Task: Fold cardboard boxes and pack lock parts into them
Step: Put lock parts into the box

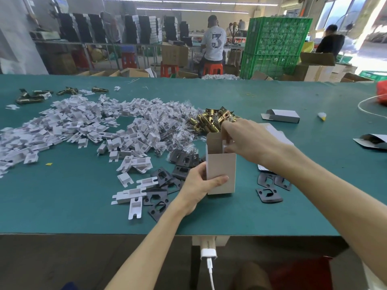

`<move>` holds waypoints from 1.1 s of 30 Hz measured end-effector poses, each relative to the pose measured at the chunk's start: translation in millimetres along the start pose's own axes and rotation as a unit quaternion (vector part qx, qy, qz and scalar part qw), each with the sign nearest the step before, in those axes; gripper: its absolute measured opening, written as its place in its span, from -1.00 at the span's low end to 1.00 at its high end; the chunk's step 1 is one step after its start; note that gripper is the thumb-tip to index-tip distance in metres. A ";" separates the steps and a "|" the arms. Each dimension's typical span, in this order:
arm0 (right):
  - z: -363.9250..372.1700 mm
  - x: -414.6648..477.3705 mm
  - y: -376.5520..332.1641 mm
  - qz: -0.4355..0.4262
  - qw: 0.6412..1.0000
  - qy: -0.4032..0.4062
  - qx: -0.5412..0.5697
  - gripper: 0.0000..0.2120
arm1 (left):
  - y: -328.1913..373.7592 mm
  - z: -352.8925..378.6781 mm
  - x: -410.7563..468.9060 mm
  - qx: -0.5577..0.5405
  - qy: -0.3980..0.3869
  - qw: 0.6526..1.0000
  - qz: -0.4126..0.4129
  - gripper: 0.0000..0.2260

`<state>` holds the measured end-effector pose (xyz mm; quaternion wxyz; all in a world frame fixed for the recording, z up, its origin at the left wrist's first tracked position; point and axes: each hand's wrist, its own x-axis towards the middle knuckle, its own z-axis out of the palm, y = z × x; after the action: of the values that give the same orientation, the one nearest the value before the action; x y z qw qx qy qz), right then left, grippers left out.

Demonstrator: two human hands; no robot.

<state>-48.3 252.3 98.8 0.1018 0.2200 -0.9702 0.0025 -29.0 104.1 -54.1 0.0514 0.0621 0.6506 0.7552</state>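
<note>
A small cardboard box stands upright on the green table with its top flaps open. My left hand grips its lower left side, thumb across the front. My right hand is at the box's open top, its fingers curled down into the opening; what they hold is hidden. Behind the box lies a heap of brass latch parts. Black strike plates lie to the left of the box and more black strike plates to its right.
A wide heap of white plastic inserts and bagged screws covers the left half. A folded box and an open flat box lie at the right. People work at benches beyond the table. A charger hangs at the front edge.
</note>
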 end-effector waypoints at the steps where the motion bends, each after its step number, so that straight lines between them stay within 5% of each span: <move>1: 0.4 0.3 0.1 0.003 1.000 -0.003 -0.001 -0.84 | 0.0 0.0 -0.2 0.001 0.000 1.000 0.000 -0.58; 10: -1.9 0.9 -6.9 -0.024 0.997 0.014 -0.073 -0.88 | -1.6 -1.1 0.7 0.015 0.001 1.000 -0.009 -0.59; 17: 19.3 16.3 -71.1 -0.099 0.988 0.107 0.056 -0.86 | 1.1 -1.1 -3.1 0.073 0.009 0.997 -0.021 -0.72; 25: 81.0 65.3 -133.4 -0.134 0.970 -0.183 0.089 -0.72 | -3.4 -11.6 -17.1 0.142 -0.036 0.987 -0.069 -0.83; 28: 92.3 67.8 -130.8 -0.117 0.967 -0.194 0.115 -0.81 | 7.0 -11.4 -22.5 0.070 -0.051 0.989 -0.116 -0.60; 33: 93.0 64.0 -117.9 -0.094 0.980 -0.127 0.121 -0.62 | 16.9 3.6 -18.2 0.117 -0.026 0.992 -0.043 -0.09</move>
<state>-72.6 114.0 15.8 -0.0501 0.3198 -0.9426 0.0817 -10.5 102.2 -37.4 0.0928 0.0590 0.7351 0.6690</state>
